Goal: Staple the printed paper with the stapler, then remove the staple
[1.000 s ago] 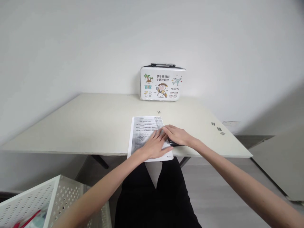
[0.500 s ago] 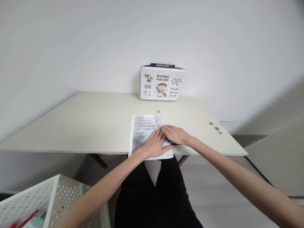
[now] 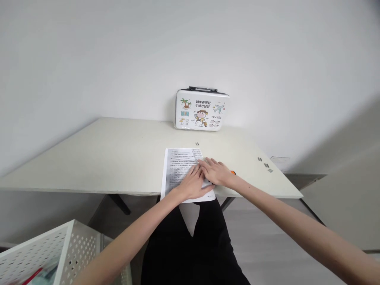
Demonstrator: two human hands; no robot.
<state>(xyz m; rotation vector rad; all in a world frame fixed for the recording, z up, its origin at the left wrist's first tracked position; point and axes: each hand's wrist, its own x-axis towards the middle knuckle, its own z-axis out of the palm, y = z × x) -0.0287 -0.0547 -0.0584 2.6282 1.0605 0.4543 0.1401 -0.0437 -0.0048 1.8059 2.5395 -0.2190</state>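
Observation:
A printed sheet of paper (image 3: 179, 161) lies near the table's front edge, its lower end jutting over it. My left hand (image 3: 192, 184) rests flat on the sheet with its fingers spread. My right hand (image 3: 216, 172) is bent over the sheet's right edge, its fingertips close against the left hand's fingers. Beneath the right hand is a mostly hidden object; a small orange and black end (image 3: 233, 173) shows behind the wrist. I cannot make out its kind.
A white case with cartoon prints (image 3: 202, 110) stands against the wall. Small grey pieces (image 3: 266, 165) lie on the table (image 3: 118, 158) at right, and more (image 3: 197, 143) beyond the sheet. A white perforated basket (image 3: 84, 243) stands at lower left.
The right hand has shifted and turned slightly over the sheet's edge, uncovering the object's orange end. The left hand stays on the paper. The view has tipped up slightly.

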